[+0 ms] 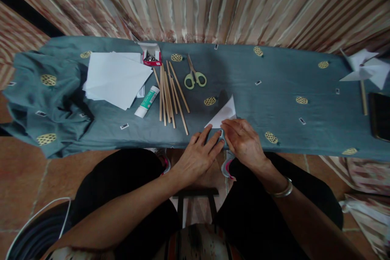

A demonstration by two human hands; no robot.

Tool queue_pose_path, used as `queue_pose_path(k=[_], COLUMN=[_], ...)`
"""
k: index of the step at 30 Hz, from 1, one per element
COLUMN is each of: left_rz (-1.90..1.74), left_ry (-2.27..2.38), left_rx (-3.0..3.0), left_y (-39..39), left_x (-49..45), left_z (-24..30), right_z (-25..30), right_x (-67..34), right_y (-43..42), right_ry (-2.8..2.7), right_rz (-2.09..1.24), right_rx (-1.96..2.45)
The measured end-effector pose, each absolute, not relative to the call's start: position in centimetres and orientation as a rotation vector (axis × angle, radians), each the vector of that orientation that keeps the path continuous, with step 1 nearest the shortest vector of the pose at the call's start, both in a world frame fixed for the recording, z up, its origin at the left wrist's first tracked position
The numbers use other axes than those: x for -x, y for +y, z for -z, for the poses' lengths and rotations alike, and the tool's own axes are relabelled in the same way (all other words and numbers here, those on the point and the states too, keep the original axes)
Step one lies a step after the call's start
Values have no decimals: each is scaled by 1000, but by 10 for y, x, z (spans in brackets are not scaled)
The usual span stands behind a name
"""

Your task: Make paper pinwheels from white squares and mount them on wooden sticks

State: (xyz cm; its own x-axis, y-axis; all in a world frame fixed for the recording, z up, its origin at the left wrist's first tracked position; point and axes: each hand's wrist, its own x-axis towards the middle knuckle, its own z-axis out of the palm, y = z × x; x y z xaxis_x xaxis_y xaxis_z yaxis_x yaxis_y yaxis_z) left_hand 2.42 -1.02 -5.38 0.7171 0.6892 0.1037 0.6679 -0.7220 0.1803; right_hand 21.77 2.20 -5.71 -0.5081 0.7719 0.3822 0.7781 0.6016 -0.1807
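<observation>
A small white sheet of paper (224, 114), folded into a triangle, lies near the front edge of the cloth-covered table. My left hand (201, 155) rests along its lower edge with the fingers stretched and spread, one fingertip touching the left corner. At the paper's lower right, my right hand (243, 140) has its fingers drawn together on the fold, covering that corner. Beyond the paper are green-handled scissors (195, 77), blades pointing away. Several thin wooden sticks (170, 95) lie in a loose bundle to the left, with a glue stick (147, 102) beside them.
A stack of white paper (114, 75) lies at the left, with an open red box (151, 56) of small metal pieces behind it. A white paper pinwheel (362, 67) on a stick and a dark phone (380, 115) are at the far right. Curtains (195, 4) hang behind the table.
</observation>
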Motion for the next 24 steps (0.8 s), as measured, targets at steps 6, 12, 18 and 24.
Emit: queue_pose_path(k=[6, 12, 18, 24], left_rz=[-253, -267, -243, -250], left_ry=[1097, 1098, 1115, 1113], left_rx=[-2802, -2805, -2790, -2806], left_y=[-11, -11, -11, -10], left_x=[-23, -24, -23, -23], left_z=[55, 55, 54, 55], right_z=[56, 57, 60, 60], right_x=[-216, -215, -217, -217], right_y=[23, 23, 22, 22], right_ry=[-2408, -2389, -2366, -2386], right_rz=[88, 66, -25, 15], right_rx=[1225, 1191, 1229, 1234])
